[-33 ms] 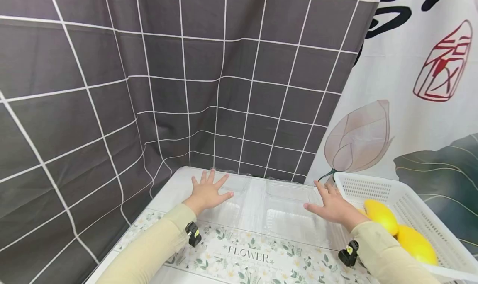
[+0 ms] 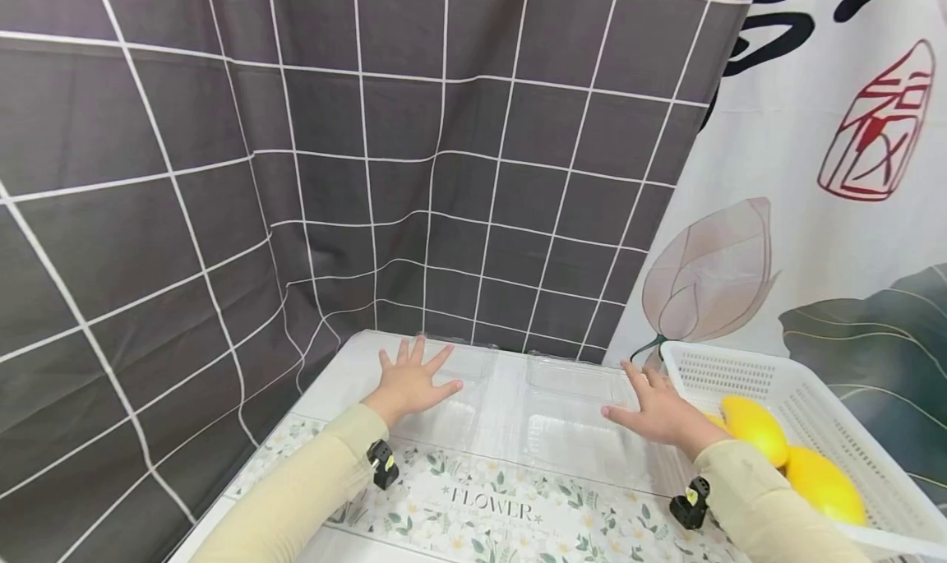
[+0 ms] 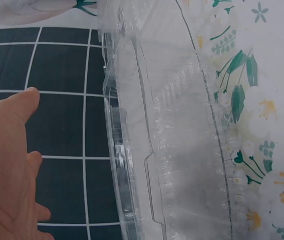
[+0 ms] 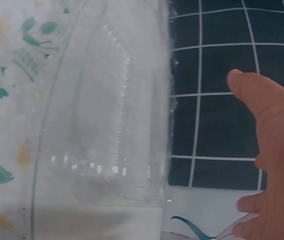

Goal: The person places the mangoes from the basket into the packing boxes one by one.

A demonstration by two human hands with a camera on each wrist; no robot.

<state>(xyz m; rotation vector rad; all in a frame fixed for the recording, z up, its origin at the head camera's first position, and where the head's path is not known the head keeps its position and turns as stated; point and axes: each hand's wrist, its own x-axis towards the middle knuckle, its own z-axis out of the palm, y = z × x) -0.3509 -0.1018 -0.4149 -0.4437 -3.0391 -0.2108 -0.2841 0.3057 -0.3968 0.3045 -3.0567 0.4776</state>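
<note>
Practically unchanged since the earlier head view, with no clear shift anywhere. At eight through twelve o'clock, dark grey cloth curtain with white grid lines (image 2: 473,111); at two to three, white cloth hanging printed with lotus and black brushstrokes (image 2: 799,242). Toward six, white tabletop (image 2: 340,374), crossed by white floral strip lettered FLOWER (image 2: 547,497). At four, white perforated plastic basket (image 2: 728,374). Side by side on tabletop, clear rectangular plastic left container (image 2: 451,422) at six and matching right container (image 2: 570,438) at five. Over left container, at seven, left hand (image 2: 416,384), bare, fingers spread; by outer side of right container, at four, right hand (image 2: 658,411), likewise spread. Holding nothing; visible fingers apart from plastic in both wrist views. Inside basket, yellow lemon-like fruits (image 2: 756,430). Near cuffs of pale beige sleeves (image 2: 318,464), black wrist cameras (image 2: 386,471). Seems a ready pose, no grasp yet begun. Calls next, as judged, for lowering hands, curling fingers to see-through rims and squeezing lightly against buckling.
</note>
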